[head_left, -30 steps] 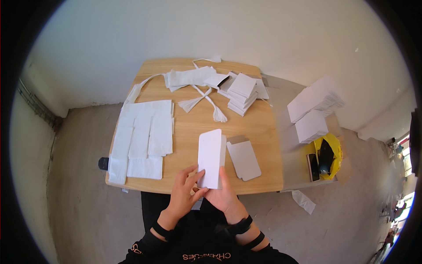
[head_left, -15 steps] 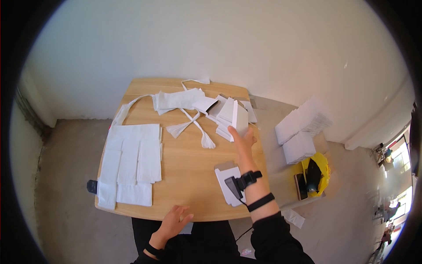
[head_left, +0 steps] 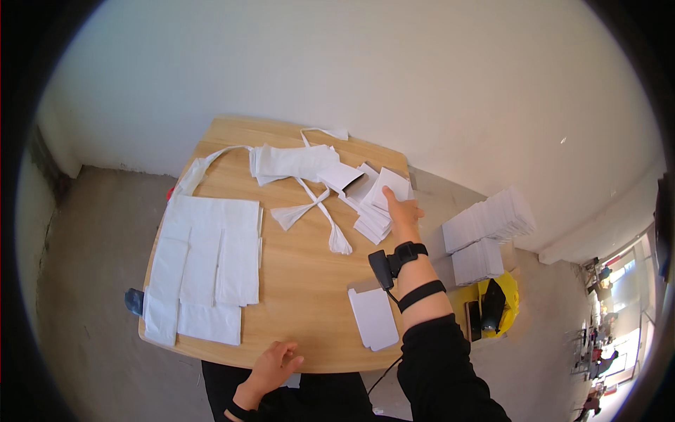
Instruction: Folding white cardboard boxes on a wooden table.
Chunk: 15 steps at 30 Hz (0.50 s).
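Observation:
At the far right of the table, my right hand (head_left: pixel 403 212) grips the near end of a flat white carton (head_left: pixel 392 180), thumb on top. The carton lies over a loose pile of flat white cartons (head_left: pixel 368 216). Left of it, a white carton with a dark opening (head_left: pixel 340 176) rests against a stack of white bags (head_left: pixel 292 163). My left hand (head_left: pixel 273 367) hovers by the table's front edge, loosely curled with fingers apart and nothing in it. One more flat white carton (head_left: pixel 374 318) lies near the front right, beside my right forearm.
White bags (head_left: pixel 219 246) cover the table's (head_left: pixel 302 281) left side. Twisted white strips (head_left: pixel 320 211) lie mid-table. Beyond the right edge stand stacks of white cartons (head_left: pixel 478 261), a phone (head_left: pixel 474 320) and a yellow bag (head_left: pixel 508 287) with a dark object in it. A wall rises behind.
My right hand has lowered the carton from a steep tilt to nearly flat on the pile. My left hand stays by the front edge. The whole view has shifted slightly.

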Each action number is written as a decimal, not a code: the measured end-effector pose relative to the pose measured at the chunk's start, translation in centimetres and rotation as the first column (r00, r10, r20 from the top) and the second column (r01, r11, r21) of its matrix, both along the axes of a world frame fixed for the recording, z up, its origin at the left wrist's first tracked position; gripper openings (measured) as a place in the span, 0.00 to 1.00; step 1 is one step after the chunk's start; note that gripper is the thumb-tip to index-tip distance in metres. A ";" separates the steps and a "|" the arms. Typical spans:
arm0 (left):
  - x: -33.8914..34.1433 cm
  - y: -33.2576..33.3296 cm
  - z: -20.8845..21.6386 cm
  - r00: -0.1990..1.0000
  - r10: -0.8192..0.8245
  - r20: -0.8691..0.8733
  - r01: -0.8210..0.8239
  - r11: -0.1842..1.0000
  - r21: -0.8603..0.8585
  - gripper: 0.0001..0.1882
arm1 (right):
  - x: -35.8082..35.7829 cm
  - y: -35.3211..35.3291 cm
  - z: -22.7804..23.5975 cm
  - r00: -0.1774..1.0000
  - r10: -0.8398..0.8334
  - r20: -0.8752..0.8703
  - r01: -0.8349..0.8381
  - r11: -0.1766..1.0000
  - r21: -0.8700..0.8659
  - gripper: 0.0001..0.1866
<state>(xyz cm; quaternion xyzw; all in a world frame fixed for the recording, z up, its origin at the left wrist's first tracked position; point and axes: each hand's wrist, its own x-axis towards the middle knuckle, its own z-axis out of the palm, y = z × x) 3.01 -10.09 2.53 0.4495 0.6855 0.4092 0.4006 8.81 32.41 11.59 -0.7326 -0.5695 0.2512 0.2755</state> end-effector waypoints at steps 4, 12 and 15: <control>-0.1 -0.2 -0.5 1.000 0.012 -0.028 -0.012 1.000 0.002 0.18 | 3.2 -0.8 -2.2 0.998 0.004 -0.068 0.000 0.998 0.060 0.54; 0.2 0.3 0.8 0.999 -0.012 -0.035 0.011 0.999 -0.043 0.17 | 13.2 -13.7 -12.0 0.813 0.446 0.373 -0.474 0.880 -0.018 0.57; 0.7 0.1 1.2 0.999 -0.028 -0.046 0.025 0.997 -0.068 0.18 | 14.0 -19.9 -9.9 0.779 0.504 0.372 -0.463 0.864 -0.199 0.57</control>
